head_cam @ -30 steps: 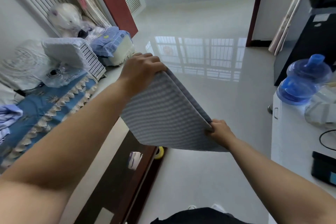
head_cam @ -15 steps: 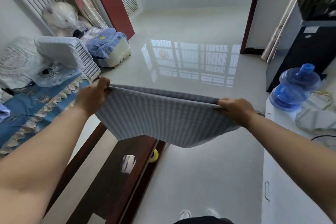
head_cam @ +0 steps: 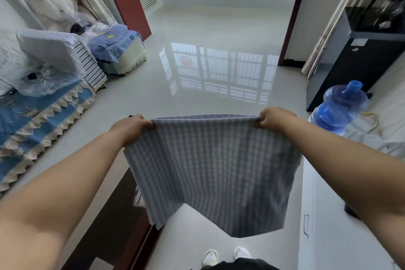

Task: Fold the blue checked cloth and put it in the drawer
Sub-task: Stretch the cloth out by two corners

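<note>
A glossy pale tiled floor (head_cam: 219,35) fills the room, with one blue water jug (head_cam: 339,108) on the white surface (head_cam: 328,226) at right and one dark wooden cabinet (head_cam: 114,221) low at left. One blue checked cloth (head_cam: 214,164) hangs in mid-air over the floor, its top edge stretched level from left to right. The left hand (head_cam: 131,126) and right hand (head_cam: 276,117), two in all, each grip an upper corner, and the cloth's lower edge droops above two white shoes (head_cam: 225,255).

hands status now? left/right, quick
Left hand: closed, gripping the top left corner of the checked cloth.
Right hand: closed, gripping the cloth's top right corner.
</note>
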